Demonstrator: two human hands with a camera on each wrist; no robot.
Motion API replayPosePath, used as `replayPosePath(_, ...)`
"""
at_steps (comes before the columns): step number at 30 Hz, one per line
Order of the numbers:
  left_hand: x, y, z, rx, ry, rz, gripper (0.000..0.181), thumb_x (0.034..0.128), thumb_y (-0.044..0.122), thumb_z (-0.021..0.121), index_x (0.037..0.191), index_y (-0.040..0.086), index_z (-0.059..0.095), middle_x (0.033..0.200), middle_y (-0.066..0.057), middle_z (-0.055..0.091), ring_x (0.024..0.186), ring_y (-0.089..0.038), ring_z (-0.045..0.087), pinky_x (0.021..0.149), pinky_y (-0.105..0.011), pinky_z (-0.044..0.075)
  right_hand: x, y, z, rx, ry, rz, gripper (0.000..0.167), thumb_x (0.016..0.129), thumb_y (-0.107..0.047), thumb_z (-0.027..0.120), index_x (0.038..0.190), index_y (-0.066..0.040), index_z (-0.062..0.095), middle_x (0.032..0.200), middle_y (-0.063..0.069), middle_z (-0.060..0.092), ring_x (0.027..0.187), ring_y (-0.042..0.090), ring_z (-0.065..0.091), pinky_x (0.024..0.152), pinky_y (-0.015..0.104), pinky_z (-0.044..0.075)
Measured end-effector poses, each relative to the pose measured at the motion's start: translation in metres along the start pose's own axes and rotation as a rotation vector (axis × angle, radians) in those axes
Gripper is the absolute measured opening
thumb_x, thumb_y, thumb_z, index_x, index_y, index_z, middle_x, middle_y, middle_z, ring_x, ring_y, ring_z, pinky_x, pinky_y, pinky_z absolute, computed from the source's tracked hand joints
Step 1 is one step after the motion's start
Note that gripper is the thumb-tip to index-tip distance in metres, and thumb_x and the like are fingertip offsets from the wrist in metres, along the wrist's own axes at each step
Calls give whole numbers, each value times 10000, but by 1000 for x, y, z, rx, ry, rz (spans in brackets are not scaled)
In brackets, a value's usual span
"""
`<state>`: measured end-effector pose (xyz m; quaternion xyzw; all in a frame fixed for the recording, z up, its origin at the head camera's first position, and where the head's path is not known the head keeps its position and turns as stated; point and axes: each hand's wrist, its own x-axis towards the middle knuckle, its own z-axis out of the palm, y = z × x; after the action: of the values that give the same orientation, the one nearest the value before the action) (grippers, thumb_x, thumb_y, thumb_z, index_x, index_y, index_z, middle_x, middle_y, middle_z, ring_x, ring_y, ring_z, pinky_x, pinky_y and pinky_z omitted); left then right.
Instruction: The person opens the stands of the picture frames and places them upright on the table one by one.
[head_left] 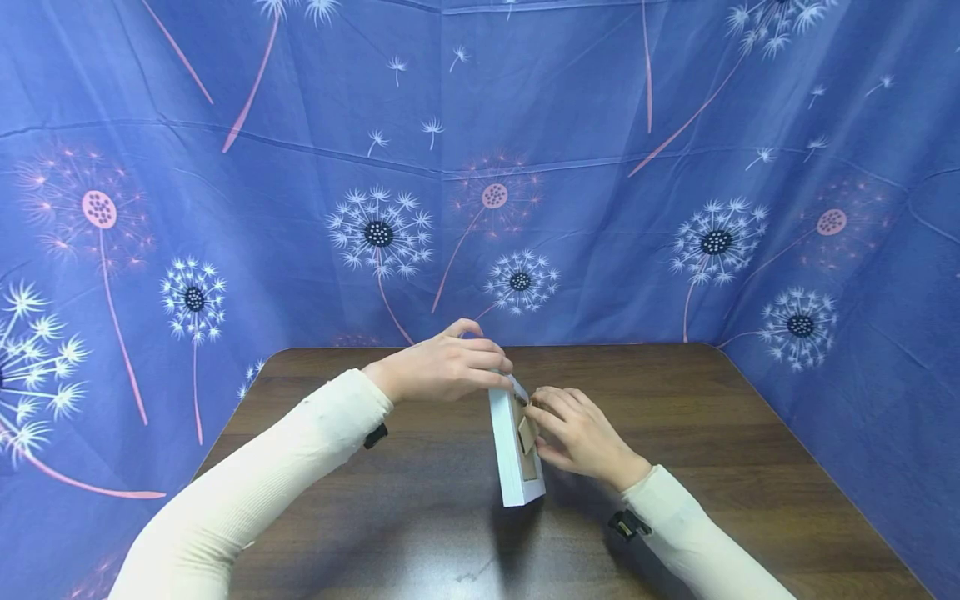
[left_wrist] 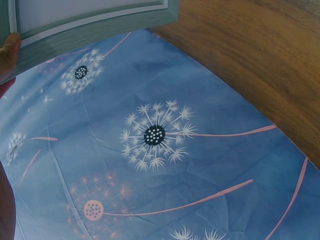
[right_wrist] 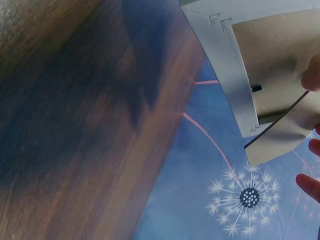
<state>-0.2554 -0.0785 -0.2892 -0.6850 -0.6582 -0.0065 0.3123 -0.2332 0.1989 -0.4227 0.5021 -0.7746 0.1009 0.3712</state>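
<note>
A light-coloured picture frame (head_left: 507, 450) is held up on its edge, slightly tilted, over the middle of the table. My left hand (head_left: 450, 365) grips its upper end; in the left wrist view the thumb (left_wrist: 10, 50) lies on the frame's front border (left_wrist: 100, 31). On the back, a brown backing board (right_wrist: 272, 50) sits inside the border, and a brown stand flap (right_wrist: 282, 134) sticks out from it. My right hand (head_left: 581, 437) pinches this flap between thumb and fingers. Whether the frame's lower end touches the table is hard to tell.
The dark brown wooden table (head_left: 360, 533) reaches back to a blue cloth (head_left: 600, 250) with dandelion prints, which hangs behind it and at both sides. A dark shadow lies on the table under the frame.
</note>
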Motion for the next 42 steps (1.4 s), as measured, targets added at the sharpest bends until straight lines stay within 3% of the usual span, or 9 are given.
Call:
replayPosePath(8, -1, -1, 1, -54, 13, 13, 241, 896, 73, 709, 1121, 159, 706, 1122, 13, 692, 1070, -149, 622, 940, -324, 453, 1, 1, -2, 18, -23, -7, 454, 736, -200, 699, 1164, -62, 633, 1149, 166, 610, 1060, 301, 601, 871, 447, 507)
replayPosePath(25, -4, 1, 1, -72, -18, -16, 242, 900, 50, 697, 1117, 158, 706, 1117, 2, 693, 1075, -149, 618, 985, -334, 434, 3, 1, -8, -31, -53, -38, 382, 797, -226, 642, 1151, -84, 631, 1112, 148, 614, 1019, 293, 613, 839, 456, 502)
replayPosePath(34, -5, 1, 1, -54, -28, -26, 243, 884, 57, 709, 1104, 162, 711, 1103, 24, 690, 1061, -139, 620, 969, -338, 433, 4, 1, -13, -85, -36, -65, 461, 690, -222, 707, 1132, -108, 642, 1052, 129, 614, 956, 293, 617, 782, 475, 494)
replayPosePath(42, -6, 2, 0, -69, -38, -47, 244, 870, 70, 724, 1094, 166, 717, 1101, 36, 686, 1064, -142, 619, 942, -348, 432, 6, -1, -19, -121, -65, -48, 457, 675, -224, 710, 1119, -132, 651, 1030, 112, 605, 947, 282, 600, 792, 502, 467)
